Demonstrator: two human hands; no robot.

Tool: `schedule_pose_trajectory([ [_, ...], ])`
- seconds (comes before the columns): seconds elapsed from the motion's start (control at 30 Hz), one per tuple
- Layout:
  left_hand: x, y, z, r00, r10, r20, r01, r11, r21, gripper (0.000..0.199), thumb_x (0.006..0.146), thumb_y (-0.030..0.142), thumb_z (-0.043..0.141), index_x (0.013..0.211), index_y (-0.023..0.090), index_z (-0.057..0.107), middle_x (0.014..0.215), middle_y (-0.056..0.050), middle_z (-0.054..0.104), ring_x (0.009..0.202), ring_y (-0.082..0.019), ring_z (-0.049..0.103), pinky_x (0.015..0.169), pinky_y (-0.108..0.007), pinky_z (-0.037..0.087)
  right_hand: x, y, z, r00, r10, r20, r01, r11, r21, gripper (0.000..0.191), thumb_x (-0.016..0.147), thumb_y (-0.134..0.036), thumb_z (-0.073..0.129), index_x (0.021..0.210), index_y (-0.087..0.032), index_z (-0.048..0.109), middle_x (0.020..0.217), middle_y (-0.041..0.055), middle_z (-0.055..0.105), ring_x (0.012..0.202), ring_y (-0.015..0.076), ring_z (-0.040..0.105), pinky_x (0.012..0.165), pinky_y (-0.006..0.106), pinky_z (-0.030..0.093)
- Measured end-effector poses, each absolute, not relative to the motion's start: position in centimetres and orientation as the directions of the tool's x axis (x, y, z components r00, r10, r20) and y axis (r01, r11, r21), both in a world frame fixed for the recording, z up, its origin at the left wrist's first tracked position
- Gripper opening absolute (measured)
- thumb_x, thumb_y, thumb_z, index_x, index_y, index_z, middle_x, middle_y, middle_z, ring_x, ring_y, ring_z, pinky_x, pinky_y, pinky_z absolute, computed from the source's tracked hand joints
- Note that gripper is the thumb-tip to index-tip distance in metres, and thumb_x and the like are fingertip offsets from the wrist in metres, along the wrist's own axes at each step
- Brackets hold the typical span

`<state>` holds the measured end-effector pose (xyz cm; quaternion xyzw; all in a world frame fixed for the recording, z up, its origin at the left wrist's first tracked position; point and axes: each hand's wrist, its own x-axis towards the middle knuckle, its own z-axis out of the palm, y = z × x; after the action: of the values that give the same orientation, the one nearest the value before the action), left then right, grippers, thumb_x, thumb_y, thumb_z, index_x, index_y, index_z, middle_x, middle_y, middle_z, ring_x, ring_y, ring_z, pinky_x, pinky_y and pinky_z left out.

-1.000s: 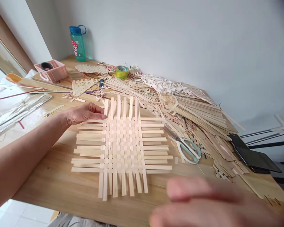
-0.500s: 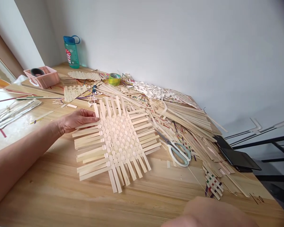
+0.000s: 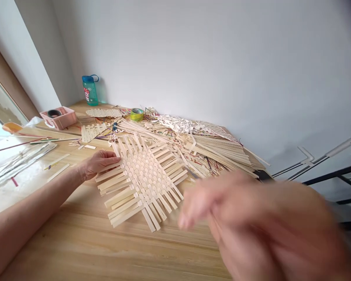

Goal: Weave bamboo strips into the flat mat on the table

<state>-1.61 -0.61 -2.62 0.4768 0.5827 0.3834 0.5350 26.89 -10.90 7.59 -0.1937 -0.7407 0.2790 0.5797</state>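
A square mat woven from pale flat strips (image 3: 148,171) lies on the wooden table, its loose strip ends sticking out on all sides. My left hand (image 3: 100,163) pinches strips at the mat's far left corner between thumb and fingers. My right hand (image 3: 234,207) is large and smeared by motion at the lower right, close to the camera and just right of the mat. Its fingers point left, apart from the mat; whether they hold anything does not show. The scissors are almost wholly hidden behind this hand, with only part of the blades (image 3: 193,171) visible.
Bundles of pale strips (image 3: 219,150) and a heap of white curled strips (image 3: 178,123) lie along the wall. Farther back are a green tape roll (image 3: 137,114), a teal bottle (image 3: 89,91) and a pink basket (image 3: 61,121). A small woven piece (image 3: 92,132) rests behind my left hand.
My right hand has come up from the bottom edge into the right foreground, covering most of the scissors. The mat has turned slightly, with my left hand still on it. The view has tilted up.
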Motion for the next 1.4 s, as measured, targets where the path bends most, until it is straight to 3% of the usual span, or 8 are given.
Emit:
schedule_pose_trajectory([
  [0.23,0.2,-6.1,-2.9,-0.16,0.96,-0.23,0.11,0.249,0.962,0.049,0.06,0.061,0.076,0.075,0.016,0.064,0.068,-0.001,0.066,0.062,-0.015,0.057,0.057,-0.024,0.043,27.1,-4.4,7.2,-0.158,0.635,0.756,0.032,0.769,-0.639,0.011,0.092,-0.012,0.055,0.087,-0.02,0.061,0.081,-0.0002,0.069,0.063,0.0104,0.064,0.06,0.025,0.055],
  [0.4,0.3,-13.2,-1.1,0.297,0.727,-0.619,0.447,0.467,0.763,0.039,0.075,0.056,0.064,0.073,0.017,0.064,0.069,-0.005,0.069,0.06,-0.018,0.062,0.053,-0.025,0.043,27.5,-2.1,6.0,-0.26,0.702,0.663,0.11,0.704,-0.702,0.009,0.09,-0.014,0.055,0.085,-0.019,0.061,0.082,0.0007,0.069,0.068,0.0117,0.066,0.064,0.026,0.055],
  [0.5,-0.6,-14.6,-0.1,0.362,0.611,-0.704,0.692,0.33,0.642,0.032,0.084,0.05,0.056,0.072,0.021,0.064,0.071,-0.002,0.07,0.064,-0.02,0.066,0.054,-0.026,0.043,27.1,-1.4,5.0,-0.436,0.722,0.537,0.22,0.664,-0.714,0.009,0.088,-0.015,0.056,0.087,-0.018,0.064,0.084,0.0027,0.069,0.076,0.0142,0.066,0.065,0.027,0.053],
  [0.6,-0.7,-13.5,0.5,0.329,0.793,-0.513,0.761,0.098,0.641,0.033,0.089,0.048,0.049,0.074,0.023,0.064,0.071,0.0,0.069,0.07,-0.02,0.066,0.062,-0.029,0.046,26.9,-0.5,3.9,-0.524,0.727,0.444,0.32,0.651,-0.688,0.01,0.087,-0.016,0.057,0.087,-0.018,0.066,0.082,0.0018,0.068,0.075,0.0136,0.064,0.068,0.027,0.051],
  [0.7,0.3,-11.0,0.8,0.291,0.948,-0.125,0.812,-0.176,0.557,0.031,0.093,0.041,0.043,0.086,0.023,0.067,0.081,-0.003,0.07,0.07,-0.02,0.062,0.064,-0.031,0.044,26.9,0.5,2.9,-0.525,0.742,0.416,0.368,0.639,-0.675,0.01,0.087,-0.017,0.057,0.085,-0.018,0.067,0.08,0.001,0.068,0.074,0.0129,0.063,0.069,0.027,0.049],
  [0.83,2.1,-6.9,-0.4,0.41,0.883,0.23,0.825,-0.466,0.32,0.028,0.096,0.023,0.038,0.102,0.016,0.064,0.104,-0.012,0.067,0.096,-0.026,0.061,0.084,-0.038,0.047,26.9,1.5,2.1,-0.509,0.754,0.415,0.386,0.631,-0.673,0.011,0.086,-0.018,0.057,0.086,-0.017,0.068,0.082,0.0018,0.069,0.075,0.0133,0.063,0.067,0.026,0.048],
  [1.03,2.7,-3.6,-4.7,0.45,0.865,0.224,0.881,-0.471,0.05,0.019,0.095,0.015,0.041,0.098,0.015,0.06,0.102,-0.013,0.063,0.099,-0.028,0.057,0.088,-0.042,0.048,26.7,2.5,0.8,-0.484,0.797,0.362,0.495,0.59,-0.638,0.012,0.084,-0.014,0.056,0.084,-0.016,0.068,0.084,0.0037,0.071,0.077,0.0149,0.065,0.075,0.029,0.048],
  [1.4,2.1,-4.3,-4.6,0.447,0.881,0.152,0.893,-0.448,-0.031,0.015,0.091,0.012,0.043,0.092,0.015,0.057,0.1,-0.015,0.06,0.096,-0.03,0.054,0.085,-0.044,0.048,25.4,3.1,-4.6,-0.521,0.817,0.248,0.653,0.568,-0.501,0.02,0.083,-0.006,0.05,0.086,-0.018,0.065,0.086,0.0032,0.067,0.075,0.0149,0.059,0.072,0.03,0.044],
])
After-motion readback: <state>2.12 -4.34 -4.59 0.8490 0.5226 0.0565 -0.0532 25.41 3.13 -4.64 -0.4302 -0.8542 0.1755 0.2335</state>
